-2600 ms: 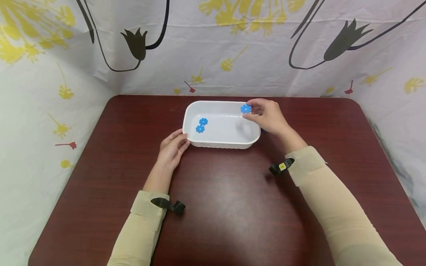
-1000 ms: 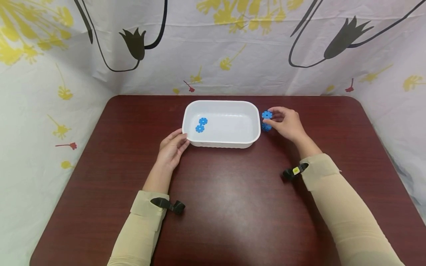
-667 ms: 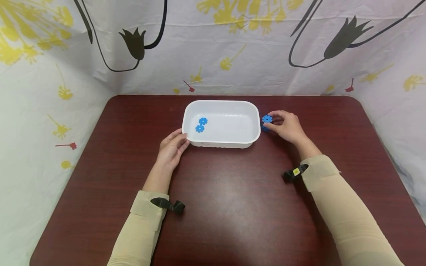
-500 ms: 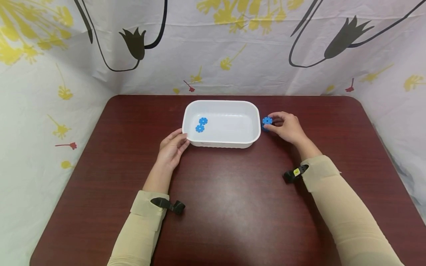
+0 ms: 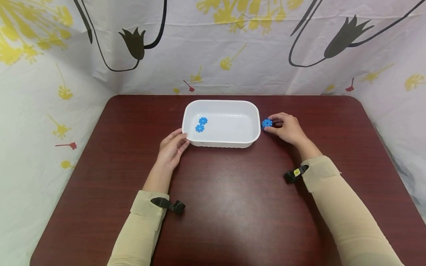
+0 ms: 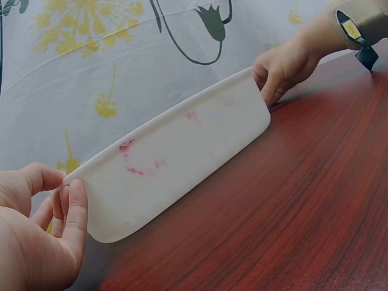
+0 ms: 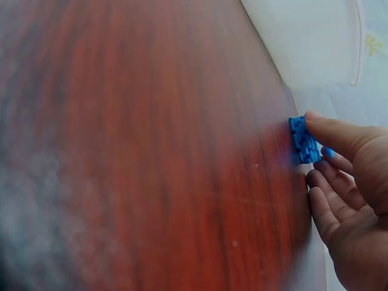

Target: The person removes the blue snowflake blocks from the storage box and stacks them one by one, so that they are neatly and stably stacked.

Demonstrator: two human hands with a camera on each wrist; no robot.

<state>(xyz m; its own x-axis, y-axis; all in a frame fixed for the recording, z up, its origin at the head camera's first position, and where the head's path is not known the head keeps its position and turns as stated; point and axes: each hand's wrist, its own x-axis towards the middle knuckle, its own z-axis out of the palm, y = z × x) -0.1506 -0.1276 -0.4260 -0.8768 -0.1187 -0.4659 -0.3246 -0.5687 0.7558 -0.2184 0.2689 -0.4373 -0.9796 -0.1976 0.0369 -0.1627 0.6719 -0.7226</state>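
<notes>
A white plastic basin [image 5: 229, 145] sits on the table; inside, toward its left end, lie two blue snowflake discs [image 5: 203, 120], edges touching. My left hand [image 5: 171, 149] holds the basin's left front corner, thumb on the rim; the left wrist view shows the fingers against its outer wall. Just right of the basin, thumb and fingers of my right hand [image 5: 288, 128] pinch a blue snowflake disc [image 5: 267, 123]. The right wrist view shows a short stack of blue discs [image 7: 303, 140] edge-on at the fingertips. The lower discs are mostly hidden in the head view.
The dark red wooden table [image 5: 229, 203] extends around the basin. Behind it hangs a white cloth [image 5: 213, 44] with yellow and grey flower prints. Black straps [image 5: 168, 205] with small attachments circle both sleeves.
My right hand has carried the disc from above the basin's right end to the right, then lowered it onto the blue stack. My left hand and the basin have stayed put.
</notes>
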